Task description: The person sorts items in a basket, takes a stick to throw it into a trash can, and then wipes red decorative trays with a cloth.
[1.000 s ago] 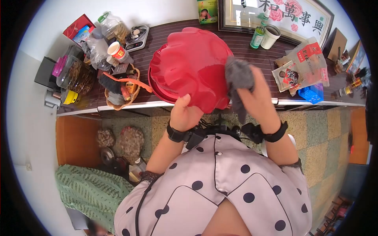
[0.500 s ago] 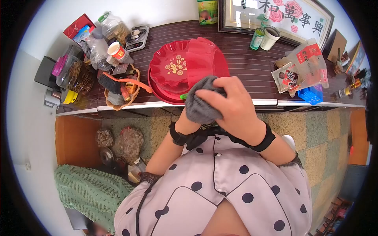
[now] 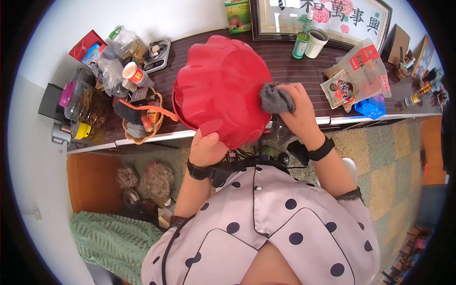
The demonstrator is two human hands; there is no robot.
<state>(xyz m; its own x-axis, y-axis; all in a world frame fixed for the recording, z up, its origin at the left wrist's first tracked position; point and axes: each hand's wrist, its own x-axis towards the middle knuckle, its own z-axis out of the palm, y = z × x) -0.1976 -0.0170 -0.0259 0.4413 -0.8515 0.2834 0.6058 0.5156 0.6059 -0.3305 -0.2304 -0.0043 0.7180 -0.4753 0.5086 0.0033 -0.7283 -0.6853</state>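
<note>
A red tray with a wavy rim (image 3: 223, 88) is tilted up, its plain glossy side showing. My left hand (image 3: 207, 148) grips its near left edge, thumb on the surface. On the tray's right edge rests a grey cloth (image 3: 275, 98), bunched in my right hand (image 3: 301, 111), whose fingers are closed on it. Part of another red rim shows behind the tray's left side. The tray hides most of what lies beneath it.
Left on the dark striped counter (image 3: 199, 42) are a wicker basket (image 3: 142, 138) with a brush, a paper cup (image 3: 135, 74), jars and a scale (image 3: 158, 58). Right are a green bottle (image 3: 300, 43), a white cup (image 3: 316, 43), food bags (image 3: 363, 71) and a framed picture (image 3: 327, 21).
Half a second ago, a patterned red tray lay face up behind the cloth and hands. Now a tray is raised in my left hand, and the cloth has moved right to its edge.
</note>
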